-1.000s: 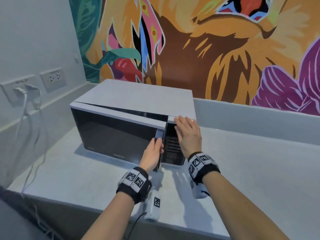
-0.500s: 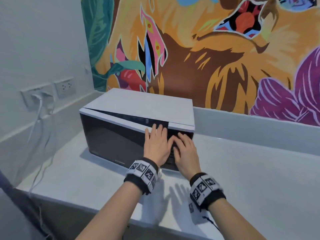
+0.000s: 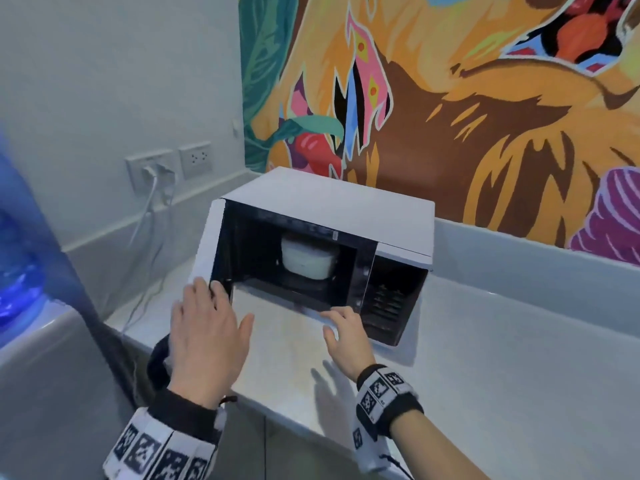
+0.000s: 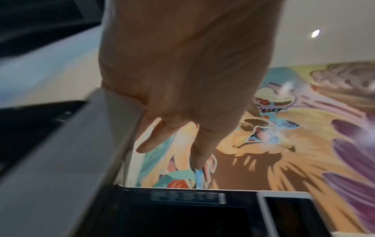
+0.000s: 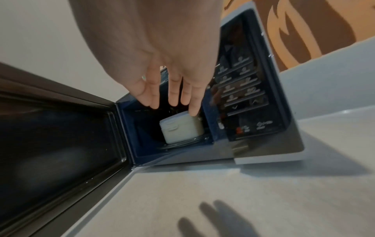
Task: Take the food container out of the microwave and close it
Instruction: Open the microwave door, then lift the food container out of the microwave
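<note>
The white microwave [image 3: 332,202] stands on the counter with its door [image 3: 207,244] swung wide to the left. Inside on the turntable sits a white lidded food container [image 3: 308,259], also in the right wrist view [image 5: 180,128]. My left hand [image 3: 211,306] is open, its straight fingers touching the door's free edge [image 4: 91,128]. My right hand [image 3: 341,320] is open and holds nothing. It hovers in front of the cavity's lower lip, and in the right wrist view its fingers [image 5: 172,96] point at the container without touching it.
The dark control panel [image 3: 391,299] lies right of the cavity. A blue water bottle [image 3: 17,254] stands at the far left. Wall sockets [image 3: 169,164] with a plugged white cord [image 3: 145,216] are behind the door. Pale countertop [image 3: 502,358] stretches to the right.
The door, almost shut with both hands on its front, has swung wide open to the left. My left hand followed its edge. My right hand dropped in front of the opening.
</note>
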### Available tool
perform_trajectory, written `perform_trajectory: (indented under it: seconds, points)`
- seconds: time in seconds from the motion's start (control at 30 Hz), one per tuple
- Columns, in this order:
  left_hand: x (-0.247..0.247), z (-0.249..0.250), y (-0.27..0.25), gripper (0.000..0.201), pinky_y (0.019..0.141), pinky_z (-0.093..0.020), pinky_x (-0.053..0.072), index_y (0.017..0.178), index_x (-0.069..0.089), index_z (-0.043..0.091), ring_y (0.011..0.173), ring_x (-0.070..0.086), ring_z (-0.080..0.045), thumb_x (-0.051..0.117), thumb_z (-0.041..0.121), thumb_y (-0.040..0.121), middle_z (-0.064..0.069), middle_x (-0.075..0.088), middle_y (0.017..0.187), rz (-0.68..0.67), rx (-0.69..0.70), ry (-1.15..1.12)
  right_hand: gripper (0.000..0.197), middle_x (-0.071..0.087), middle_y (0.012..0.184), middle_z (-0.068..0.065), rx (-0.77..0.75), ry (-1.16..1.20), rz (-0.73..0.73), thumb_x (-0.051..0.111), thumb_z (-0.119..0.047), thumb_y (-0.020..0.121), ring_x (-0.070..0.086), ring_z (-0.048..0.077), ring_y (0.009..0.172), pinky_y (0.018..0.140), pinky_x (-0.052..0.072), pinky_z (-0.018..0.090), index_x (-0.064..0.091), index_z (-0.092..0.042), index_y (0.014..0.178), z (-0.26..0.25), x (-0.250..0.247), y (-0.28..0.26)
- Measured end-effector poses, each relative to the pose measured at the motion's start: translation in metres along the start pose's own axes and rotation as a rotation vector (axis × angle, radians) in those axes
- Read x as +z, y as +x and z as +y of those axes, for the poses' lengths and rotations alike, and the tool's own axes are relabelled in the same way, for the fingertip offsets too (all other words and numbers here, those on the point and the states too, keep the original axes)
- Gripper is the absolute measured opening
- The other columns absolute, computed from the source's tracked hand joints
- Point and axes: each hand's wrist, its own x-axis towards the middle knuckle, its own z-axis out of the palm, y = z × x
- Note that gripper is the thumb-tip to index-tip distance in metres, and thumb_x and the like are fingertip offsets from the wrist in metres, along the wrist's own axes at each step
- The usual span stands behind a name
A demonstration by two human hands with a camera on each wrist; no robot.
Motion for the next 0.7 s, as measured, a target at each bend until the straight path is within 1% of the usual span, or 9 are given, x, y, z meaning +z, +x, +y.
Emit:
perform_trajectory:
  seconds: [0.07, 0.13, 0.37, 0.43, 0.5, 0.53, 0.6, 0.67, 0.7]
  points:
    - [0.004, -0.024, 0.005, 0.065, 0.093, -0.058, 0.039, 0.125, 0.048, -0.006, 0.115, 0.047, -0.046, 0.064, 0.037, 0.079, -0.031, 0.05, 0.122, 0.041, -0.096, 0.037, 0.029, 0.051, 0.125, 0.006, 0.011, 0.048, -0.028, 0.044, -0.015, 0.093, 0.042, 0.02, 0.119, 0.103, 0.033, 0.027, 0.055, -0.013, 0.12, -0.008, 0.01, 0.008]
    - [0.01, -0.043, 0.013, 0.064, 0.097, -0.064, 0.031, 0.123, 0.048, -0.005, 0.12, 0.043, -0.048, 0.069, 0.031, 0.076, -0.034, 0.047, 0.124, 0.07, -0.182, 0.044, 0.028, 0.052, 0.123, 0.007, 0.033, 0.107, -0.05, 0.045, -0.014, 0.092, 0.044, 0.021, 0.119, 0.102, 0.034, 0.028, 0.057, -0.014, 0.117, -0.013, 0.019, 0.017]
    - [0.03, -0.075, 0.041, 0.058, 0.104, -0.08, 0.008, 0.128, 0.045, -0.001, 0.137, 0.017, -0.053, 0.067, 0.02, 0.078, -0.039, 0.028, 0.141, 0.231, -0.31, -0.037, 0.026, 0.059, 0.115, 0.006, 0.303, 0.482, -0.013, 0.048, -0.011, 0.091, 0.054, 0.019, 0.11, 0.096, 0.04, 0.029, 0.061, -0.015, 0.113, -0.011, 0.026, 0.054]
    - [0.038, -0.061, 0.053, 0.061, 0.105, -0.077, -0.002, 0.137, 0.038, 0.003, 0.143, 0.007, -0.051, 0.06, 0.024, 0.084, -0.035, 0.018, 0.15, 0.28, -0.286, -0.087, 0.024, 0.059, 0.109, 0.005, 0.422, 0.643, 0.027, 0.049, -0.011, 0.091, 0.054, 0.019, 0.104, 0.088, 0.047, 0.034, 0.06, -0.017, 0.112, -0.004, 0.026, 0.07]
    - [0.054, -0.036, 0.071, 0.055, 0.113, -0.062, -0.011, 0.139, 0.036, 0.009, 0.146, 0.005, -0.045, 0.048, 0.027, 0.089, -0.029, 0.02, 0.154, 0.313, -0.096, -0.164, 0.026, 0.056, 0.102, 0.008, 0.576, 0.816, 0.092, 0.049, -0.009, 0.091, 0.054, 0.02, 0.095, 0.073, 0.051, 0.033, 0.058, -0.012, 0.115, 0.004, 0.026, 0.092]
    - [0.065, -0.02, 0.085, 0.05, 0.117, -0.053, -0.009, 0.137, 0.04, 0.011, 0.146, 0.014, -0.042, 0.044, 0.027, 0.09, -0.025, 0.029, 0.151, 0.288, 0.048, -0.233, 0.026, 0.055, 0.097, 0.009, 0.642, 0.912, 0.117, 0.048, -0.008, 0.091, 0.053, 0.019, 0.089, 0.067, 0.051, 0.032, 0.056, -0.009, 0.115, 0.006, 0.025, 0.104]
    - [0.094, 0.012, 0.117, 0.039, 0.119, -0.041, 0.015, 0.126, 0.052, 0.012, 0.133, 0.045, -0.035, 0.041, 0.025, 0.092, -0.015, 0.056, 0.133, 0.121, 0.325, -0.368, 0.021, 0.051, 0.095, 0.009, 0.75, 1.091, 0.127, 0.045, -0.008, 0.093, 0.051, 0.02, 0.087, 0.072, 0.052, 0.037, 0.051, -0.008, 0.113, 0.004, 0.025, 0.127]
    - [0.116, 0.036, 0.155, 0.03, 0.103, -0.039, 0.04, 0.116, 0.058, 0.013, 0.111, 0.062, -0.031, 0.041, 0.022, 0.093, -0.01, 0.067, 0.115, -0.104, 0.407, -0.5, 0.026, 0.051, 0.11, 0.013, 0.814, 1.149, 0.135, 0.044, -0.011, 0.094, 0.05, 0.024, 0.1, 0.082, 0.051, 0.041, 0.047, -0.007, 0.12, 0.007, 0.03, 0.152]
    - [0.125, 0.043, 0.175, 0.027, 0.095, -0.04, 0.046, 0.114, 0.057, 0.011, 0.107, 0.063, -0.033, 0.041, 0.02, 0.094, -0.012, 0.066, 0.114, -0.198, 0.362, -0.524, 0.03, 0.052, 0.118, 0.017, 0.821, 1.133, 0.134, 0.043, -0.01, 0.093, 0.049, 0.024, 0.104, 0.08, 0.052, 0.041, 0.045, -0.005, 0.123, 0.006, 0.03, 0.162]
